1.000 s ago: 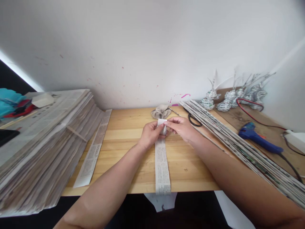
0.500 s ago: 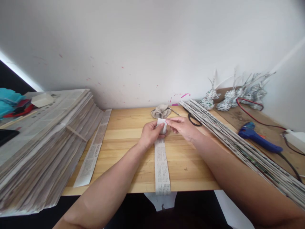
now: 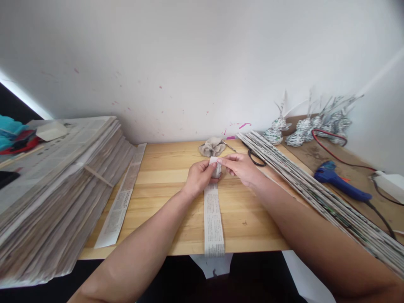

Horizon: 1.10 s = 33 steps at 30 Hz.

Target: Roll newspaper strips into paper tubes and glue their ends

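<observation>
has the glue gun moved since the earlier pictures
No. Against the board, the glue gun lies in the same place, beside the paper rolls; the whole view has just shifted slightly.

Matt printed newspaper strip (image 3: pixel 213 221) at centre; smooth, pale wood worktop (image 3: pixel 170 210) beneath; crumpled cloth (image 3: pixel 212 147) above; blue plastic glue gun (image 3: pixel 342 184) at right.

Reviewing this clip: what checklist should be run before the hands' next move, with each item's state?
- Left hand holding the narrow printed newspaper strip: ok.
- Right hand gripping it firmly: cannot tell; fingertips meet its far end.
- Strip's near end well inside the pale wooden table's front edge: not ok, it reaches the edge.
- Blue glue gun clear of both hands: ok.
- Glue gun switched off: cannot tell.
</observation>
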Available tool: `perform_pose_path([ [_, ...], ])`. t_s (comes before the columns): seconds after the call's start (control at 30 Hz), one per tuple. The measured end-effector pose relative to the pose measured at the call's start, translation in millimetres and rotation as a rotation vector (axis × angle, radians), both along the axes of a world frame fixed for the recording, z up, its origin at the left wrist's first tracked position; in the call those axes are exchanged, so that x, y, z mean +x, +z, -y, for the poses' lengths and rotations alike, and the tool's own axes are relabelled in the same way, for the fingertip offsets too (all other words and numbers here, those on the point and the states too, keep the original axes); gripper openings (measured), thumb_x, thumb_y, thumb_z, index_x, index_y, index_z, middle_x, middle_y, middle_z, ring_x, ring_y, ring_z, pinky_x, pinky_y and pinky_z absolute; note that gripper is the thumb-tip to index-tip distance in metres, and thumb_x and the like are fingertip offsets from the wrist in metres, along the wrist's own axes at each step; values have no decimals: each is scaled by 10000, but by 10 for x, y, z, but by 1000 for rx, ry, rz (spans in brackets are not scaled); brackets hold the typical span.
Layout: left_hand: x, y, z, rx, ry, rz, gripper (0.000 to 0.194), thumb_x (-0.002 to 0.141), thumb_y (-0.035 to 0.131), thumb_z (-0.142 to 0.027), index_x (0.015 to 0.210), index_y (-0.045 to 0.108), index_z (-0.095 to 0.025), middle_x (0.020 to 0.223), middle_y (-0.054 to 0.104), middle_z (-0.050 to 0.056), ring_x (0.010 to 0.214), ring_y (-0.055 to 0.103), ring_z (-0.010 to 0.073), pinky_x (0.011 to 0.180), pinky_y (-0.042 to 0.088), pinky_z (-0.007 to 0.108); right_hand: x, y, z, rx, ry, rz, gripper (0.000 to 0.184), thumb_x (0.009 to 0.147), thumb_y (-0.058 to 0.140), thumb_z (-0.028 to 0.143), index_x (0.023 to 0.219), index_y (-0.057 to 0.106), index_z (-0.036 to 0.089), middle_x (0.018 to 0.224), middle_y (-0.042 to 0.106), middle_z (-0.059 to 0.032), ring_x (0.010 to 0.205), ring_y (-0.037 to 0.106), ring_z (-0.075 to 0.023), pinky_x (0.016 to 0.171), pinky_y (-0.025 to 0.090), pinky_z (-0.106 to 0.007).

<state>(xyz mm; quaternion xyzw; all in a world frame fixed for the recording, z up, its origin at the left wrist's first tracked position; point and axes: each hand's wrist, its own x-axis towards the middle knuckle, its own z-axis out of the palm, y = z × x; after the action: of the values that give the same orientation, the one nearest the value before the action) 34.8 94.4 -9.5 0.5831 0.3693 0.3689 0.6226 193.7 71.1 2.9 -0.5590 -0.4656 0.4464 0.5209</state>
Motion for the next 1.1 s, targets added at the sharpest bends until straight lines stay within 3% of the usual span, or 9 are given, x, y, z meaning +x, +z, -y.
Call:
perform_pose_path([
  [0.1,-1,-5,-18,-11,16,28,377,787,659,-488,876,677,-122,750,699,67,684,677,182,620,583,303,12,26,13,-16,31,-15,367,667,773,506,701,694,149,506,505,27,459,412,-77,400,262,-220],
  [0.33,-3,5,-38,8,86,70,294,793,654,-432,860,653,-146,739,705,51,675,683,186,594,573,294,33,60,43,-65,115,-1,401,632,795,501,828,755,154,674,633,-31,531,462,-90,397,298,-205],
  [0.63,16,26,-3,8,84,87,388,762,697,-431,1021,544,-186,682,693,23,626,684,184,589,574,309,-3,58,44,-42,100,-3,372,661,759,483,813,751,143,538,563,2,474,426,-85,403,277,-223],
  [1.1,14,41,22,52,24,41,357,791,659,-353,1081,544,-179,721,692,30,662,680,177,604,571,290,-31,23,6,-85,34,-89,306,624,779,421,692,690,136,496,505,30,432,377,-63,365,216,-212],
])
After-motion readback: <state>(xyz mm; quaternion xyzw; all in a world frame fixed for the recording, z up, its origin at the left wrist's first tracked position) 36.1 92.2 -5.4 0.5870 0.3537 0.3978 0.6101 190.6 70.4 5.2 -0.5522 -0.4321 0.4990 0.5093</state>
